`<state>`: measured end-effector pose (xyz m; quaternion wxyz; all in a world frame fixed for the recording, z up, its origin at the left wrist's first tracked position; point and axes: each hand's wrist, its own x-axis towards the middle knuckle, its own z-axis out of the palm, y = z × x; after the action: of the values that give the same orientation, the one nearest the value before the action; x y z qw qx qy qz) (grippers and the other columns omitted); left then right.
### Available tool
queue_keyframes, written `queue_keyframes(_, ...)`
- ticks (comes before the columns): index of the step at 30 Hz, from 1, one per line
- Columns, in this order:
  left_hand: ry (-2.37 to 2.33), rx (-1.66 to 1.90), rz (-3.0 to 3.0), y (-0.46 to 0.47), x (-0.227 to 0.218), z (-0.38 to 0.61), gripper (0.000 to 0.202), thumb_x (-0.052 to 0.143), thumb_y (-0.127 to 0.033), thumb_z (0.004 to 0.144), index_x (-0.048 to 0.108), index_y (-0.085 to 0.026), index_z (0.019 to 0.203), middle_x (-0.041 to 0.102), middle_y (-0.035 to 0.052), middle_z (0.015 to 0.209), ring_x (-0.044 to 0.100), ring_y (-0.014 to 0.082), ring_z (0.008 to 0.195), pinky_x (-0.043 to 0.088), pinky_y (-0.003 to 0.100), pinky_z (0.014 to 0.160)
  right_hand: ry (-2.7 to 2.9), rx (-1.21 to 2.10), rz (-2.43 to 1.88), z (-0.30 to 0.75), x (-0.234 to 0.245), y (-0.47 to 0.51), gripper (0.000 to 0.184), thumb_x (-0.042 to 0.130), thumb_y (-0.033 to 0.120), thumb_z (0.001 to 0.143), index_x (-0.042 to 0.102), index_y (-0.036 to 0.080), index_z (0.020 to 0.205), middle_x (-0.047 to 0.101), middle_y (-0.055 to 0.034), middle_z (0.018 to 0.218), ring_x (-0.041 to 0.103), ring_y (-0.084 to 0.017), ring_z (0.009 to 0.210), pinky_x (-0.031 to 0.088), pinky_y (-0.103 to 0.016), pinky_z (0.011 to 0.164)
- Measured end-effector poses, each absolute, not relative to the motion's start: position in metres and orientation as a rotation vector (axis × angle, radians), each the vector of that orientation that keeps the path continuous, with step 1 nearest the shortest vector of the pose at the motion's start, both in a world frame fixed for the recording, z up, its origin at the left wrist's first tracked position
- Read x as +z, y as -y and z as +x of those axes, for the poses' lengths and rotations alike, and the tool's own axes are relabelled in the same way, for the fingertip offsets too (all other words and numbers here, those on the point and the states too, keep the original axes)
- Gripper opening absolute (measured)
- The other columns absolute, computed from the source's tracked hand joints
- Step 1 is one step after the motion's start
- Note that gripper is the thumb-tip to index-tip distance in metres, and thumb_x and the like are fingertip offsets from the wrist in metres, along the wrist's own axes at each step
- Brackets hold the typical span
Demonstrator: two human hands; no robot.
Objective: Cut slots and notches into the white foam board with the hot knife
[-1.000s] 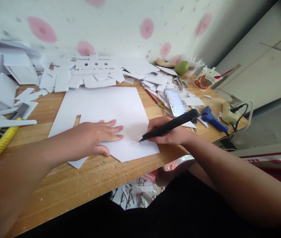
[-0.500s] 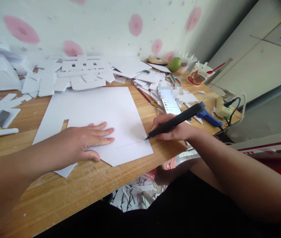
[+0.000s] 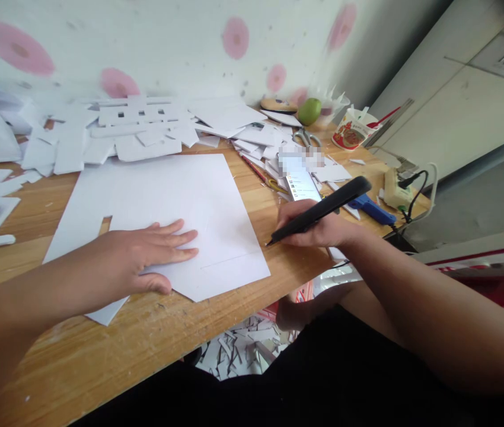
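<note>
My left hand [image 3: 154, 252] lies flat, fingers stretched out, on a large white sheet [image 3: 176, 201] that rests on the wooden table [image 3: 145, 332]. My right hand [image 3: 312, 228] is closed round a black pen-shaped knife [image 3: 321, 209]. Its tip sits just past the sheet's right edge, at the end of a thin straight line that runs across the sheet from near my left fingertips. The sheet has a notch cut into its left side.
White cut-out pieces [image 3: 136, 127] pile up along the back by the spotted wall. To the right lie a phone [image 3: 303, 184], scissors [image 3: 308, 139], a blue glue gun [image 3: 370, 209], a green apple [image 3: 311, 111], a paper cup [image 3: 350, 133] and a power strip [image 3: 396, 190]. Scraps litter the floor [image 3: 238, 350].
My right hand has drawn the knife to the right along the line, from within the sheet to its right edge. The left hand stays flat on the sheet. The view has shifted right.
</note>
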<state>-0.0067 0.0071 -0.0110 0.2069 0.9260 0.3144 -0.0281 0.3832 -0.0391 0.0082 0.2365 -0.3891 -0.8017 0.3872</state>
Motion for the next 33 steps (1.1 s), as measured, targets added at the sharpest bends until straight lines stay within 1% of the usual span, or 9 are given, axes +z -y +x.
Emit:
queue_keyframes(3,-0.839,-0.152,2.594,-0.004,-0.003,-0.002,0.048,0.062,-0.056,0.092,0.059,-0.044,0.139,0.044,-0.0099,0.156,0.035,0.0331,0.15,0.032,0.051,0.121,2.034,1.041,-1.195,0.395,0.008,0.042,0.02,0.08,0.033,0.077,0.068,0.017,0.078,0.065,-0.0027,0.076,0.06,-0.016,0.072,0.049,-0.028,0.064)
queue_keyframes(6,-0.817,-0.13,2.621,-0.004,-0.002,-0.001,0.046,0.059,-0.052,0.095,0.058,-0.042,0.14,0.048,-0.0101,0.154,0.037,0.0304,0.15,0.029,0.049,0.123,1.854,1.043,-1.207,0.392,0.009,0.048,0.02,0.083,0.033,0.075,0.07,0.018,0.079,0.068,-0.0022,0.077,0.061,-0.017,0.073,0.05,-0.028,0.067)
queue_keyframes(9,-0.748,-0.074,2.64,-0.005,-0.007,-0.004,0.05,0.058,-0.057,0.095,0.055,-0.043,0.143,0.05,-0.0086,0.154,0.037,0.0296,0.15,0.027,0.048,0.124,1.836,1.055,-1.155,0.371,0.009,0.055,0.017,0.08,0.031,0.077,0.07,0.018,0.08,0.068,-0.0016,0.076,0.06,-0.016,0.072,0.049,-0.027,0.065)
queue_keyframes(11,-0.728,-0.032,2.658,-0.005,-0.008,-0.006,0.053,0.058,-0.062,0.094,0.053,-0.046,0.144,0.047,-0.0082,0.156,0.036,0.0301,0.15,0.029,0.048,0.123,1.899,1.061,-1.116,0.354,0.008,0.058,0.016,0.078,0.03,0.079,0.07,0.017,0.082,0.068,-0.0027,0.078,0.062,-0.016,0.074,0.049,-0.028,0.066)
queue_keyframes(14,-0.763,-0.007,2.688,-0.002,-0.008,-0.008,0.056,0.057,-0.07,0.09,0.052,-0.05,0.143,0.043,-0.0075,0.159,0.038,0.032,0.149,0.034,0.051,0.12,1.943,1.078,-1.08,0.335,0.006,0.059,0.016,0.076,0.031,0.081,0.069,0.017,0.083,0.069,-0.0043,0.082,0.063,-0.017,0.077,0.05,-0.028,0.068)
queue_keyframes(17,-0.757,0.016,2.734,0.003,-0.009,-0.008,0.057,0.055,-0.075,0.088,0.053,-0.053,0.141,0.045,-0.0075,0.158,0.041,0.0318,0.148,0.038,0.051,0.118,1.933,1.116,-1.097,0.326,0.005,0.057,0.017,0.076,0.032,0.081,0.067,0.017,0.083,0.068,-0.0032,0.08,0.062,-0.015,0.075,0.05,-0.027,0.067)
queue_keyframes(21,-0.719,0.075,2.802,0.009,-0.015,-0.006,0.053,0.053,-0.072,0.091,0.055,-0.052,0.14,0.041,-0.007,0.161,0.04,0.0317,0.148,0.042,0.049,0.116,1.947,1.181,-1.095,0.321,0.006,0.056,0.016,0.075,0.031,0.082,0.068,0.017,0.085,0.068,-0.0035,0.082,0.062,-0.016,0.076,0.051,-0.027,0.068)
queue_keyframes(27,-0.651,0.09,2.862,0.017,-0.013,0.0,0.054,0.053,-0.069,0.093,0.049,-0.053,0.144,0.033,-0.0053,0.165,0.034,0.0354,0.151,0.038,0.056,0.117,1.956,1.206,-1.116,0.316,0.007,0.056,0.014,0.075,0.029,0.082,0.068,0.017,0.084,0.068,-0.003,0.082,0.062,-0.015,0.076,0.05,-0.026,0.067)
queue_keyframes(33,-0.681,0.046,2.874,0.018,-0.007,0.002,0.053,0.054,-0.068,0.093,0.049,-0.055,0.144,0.035,-0.0038,0.165,0.036,0.0371,0.15,0.04,0.057,0.115,2.002,1.178,-1.083,0.317,0.005,0.055,0.015,0.074,0.029,0.083,0.07,0.015,0.088,0.068,-0.0039,0.084,0.063,-0.016,0.077,0.05,-0.027,0.069)
